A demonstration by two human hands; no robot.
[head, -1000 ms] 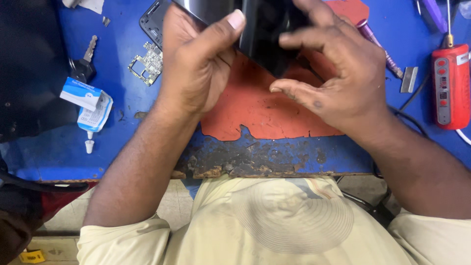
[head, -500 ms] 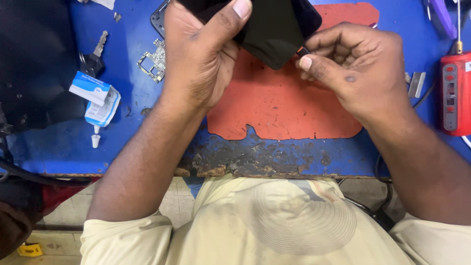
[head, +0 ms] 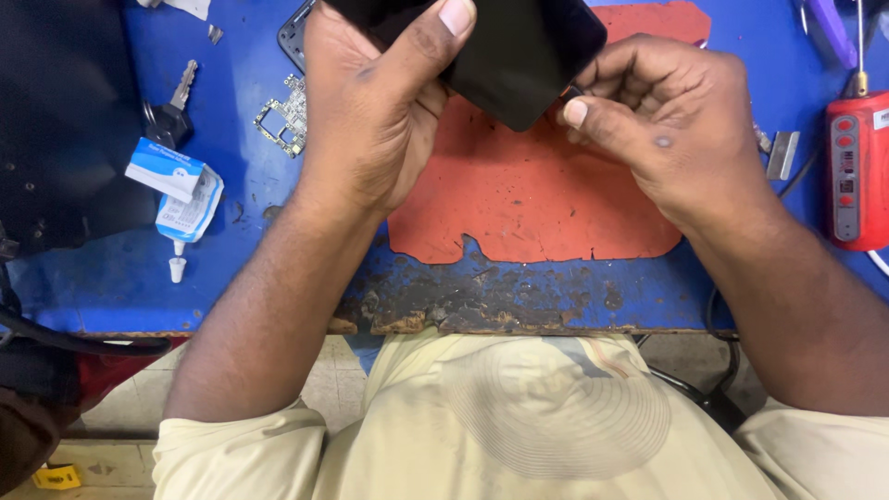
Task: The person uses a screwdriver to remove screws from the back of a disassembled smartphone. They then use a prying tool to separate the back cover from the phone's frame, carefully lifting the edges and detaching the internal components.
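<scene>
Phone (head: pixel 519 56), a flat black slab, held above the orange mat (head: pixel 537 194) near the top edge of the view. Left hand (head: pixel 370 120) clamped on its left side, thumb pressed flat across the dark face. Right hand (head: pixel 667 120) curled at the phone's lower right corner, thumb and fingertips pinched together against that edge. Blue table (head: pixel 120 278), its near edge worn and rusty, carries the mat. Left of the hands: a small bare circuit board (head: pixel 282 116), a key (head: pixel 171 106), and a blue-and-white glue tube (head: pixel 181 199). Far right: a red handheld device (head: pixel 857 171).
</scene>
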